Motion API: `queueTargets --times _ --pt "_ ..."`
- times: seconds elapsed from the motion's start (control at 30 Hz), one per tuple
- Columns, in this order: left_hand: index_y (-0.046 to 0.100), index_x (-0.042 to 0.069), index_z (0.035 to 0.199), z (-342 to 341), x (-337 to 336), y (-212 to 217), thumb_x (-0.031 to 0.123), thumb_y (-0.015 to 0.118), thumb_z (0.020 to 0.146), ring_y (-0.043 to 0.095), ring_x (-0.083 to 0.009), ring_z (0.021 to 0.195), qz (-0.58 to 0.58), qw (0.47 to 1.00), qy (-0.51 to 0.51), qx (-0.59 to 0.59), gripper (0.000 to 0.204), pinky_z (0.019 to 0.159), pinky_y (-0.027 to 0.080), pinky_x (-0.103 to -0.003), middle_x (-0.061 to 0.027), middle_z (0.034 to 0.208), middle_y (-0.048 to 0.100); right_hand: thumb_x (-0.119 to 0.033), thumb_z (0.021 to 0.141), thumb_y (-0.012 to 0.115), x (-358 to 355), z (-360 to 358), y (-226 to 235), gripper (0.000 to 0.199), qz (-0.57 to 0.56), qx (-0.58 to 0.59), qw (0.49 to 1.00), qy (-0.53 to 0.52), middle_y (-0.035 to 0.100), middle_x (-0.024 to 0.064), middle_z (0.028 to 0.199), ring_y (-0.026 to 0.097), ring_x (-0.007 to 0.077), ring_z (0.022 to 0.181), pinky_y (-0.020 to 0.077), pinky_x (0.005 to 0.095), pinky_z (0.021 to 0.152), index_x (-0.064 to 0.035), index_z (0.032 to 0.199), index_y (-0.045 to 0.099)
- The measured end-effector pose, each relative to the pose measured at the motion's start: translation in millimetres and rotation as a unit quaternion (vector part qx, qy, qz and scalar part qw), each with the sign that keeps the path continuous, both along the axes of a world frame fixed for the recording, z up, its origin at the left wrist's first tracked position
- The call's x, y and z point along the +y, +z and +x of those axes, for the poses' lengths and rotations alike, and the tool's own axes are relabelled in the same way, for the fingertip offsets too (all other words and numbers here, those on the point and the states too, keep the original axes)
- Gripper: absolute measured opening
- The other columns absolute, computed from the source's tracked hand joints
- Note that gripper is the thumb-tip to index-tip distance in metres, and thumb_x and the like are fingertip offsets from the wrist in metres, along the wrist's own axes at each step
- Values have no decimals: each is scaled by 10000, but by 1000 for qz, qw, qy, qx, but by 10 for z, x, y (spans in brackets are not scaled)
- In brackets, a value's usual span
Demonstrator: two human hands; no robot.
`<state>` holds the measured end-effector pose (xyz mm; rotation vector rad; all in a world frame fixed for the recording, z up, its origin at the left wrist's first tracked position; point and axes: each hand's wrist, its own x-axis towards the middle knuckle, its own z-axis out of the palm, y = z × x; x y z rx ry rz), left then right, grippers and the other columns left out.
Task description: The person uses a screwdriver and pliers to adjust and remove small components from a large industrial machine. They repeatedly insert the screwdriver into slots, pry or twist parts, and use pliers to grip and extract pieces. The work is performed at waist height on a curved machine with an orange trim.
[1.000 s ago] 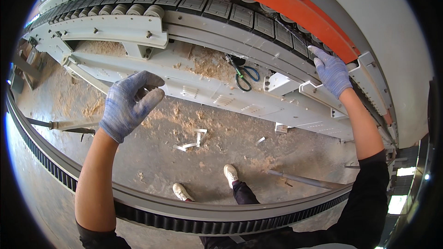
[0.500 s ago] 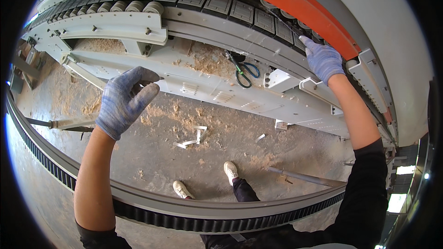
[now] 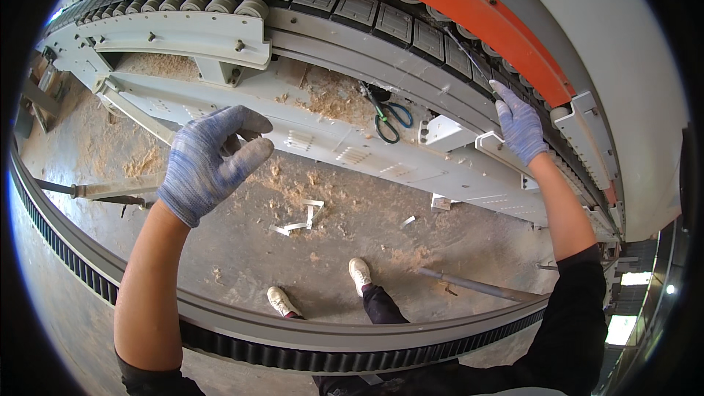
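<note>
My left hand (image 3: 217, 158), in a blue-white knitted glove, hangs over the floor in front of the machine. Its fingers curve toward the thumb with a gap between, and nothing shows in it. My right hand (image 3: 521, 123), gloved alike, reaches to the edge of the conveyor track (image 3: 396, 23). Its index finger is stretched out and the thumb stands apart. A thin dark strip (image 3: 469, 55) lies lengthwise along the track, its near end at my right fingertips. Whether they touch it I cannot tell.
Scissors (image 3: 392, 119) with blue-green handles lie among wood shavings (image 3: 330, 95) on the machine's ledge. An orange guard (image 3: 469, 4) runs above the track. A curved grey rail (image 3: 308, 326) with black ribbing crosses close to me. White offcuts (image 3: 301, 224) and a bar (image 3: 477, 286) are on the floor.
My right hand has drawn slightly nearer along the track, and the thin strip's end has shifted with it. My left hand has moved a little to the right. The view has shifted slightly.
</note>
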<state>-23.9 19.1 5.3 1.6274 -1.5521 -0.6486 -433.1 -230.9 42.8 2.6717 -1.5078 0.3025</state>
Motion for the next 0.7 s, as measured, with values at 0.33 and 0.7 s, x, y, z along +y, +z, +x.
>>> queueTargets --times 0.33,0.7 --pt "695 53 986 7 -25 -36 312 703 837 623 -150 695 0 1000 -1 -12 298 664 507 -281 -76 818 682 -285 964 471 -9 447 245 392 -11 205 974 -98 682 180 868 657 346 820 516 463 802 -295 1350 538" --pt "693 44 979 18 -9 -55 298 713 826 614 -146 682 -2 1000 15 -14 297 658 509 -277 -83 827 690 -277 968 469 -112 205 278 397 -6 220 971 -94 679 195 879 655 356 815 511 473 812 -302 1361 527"
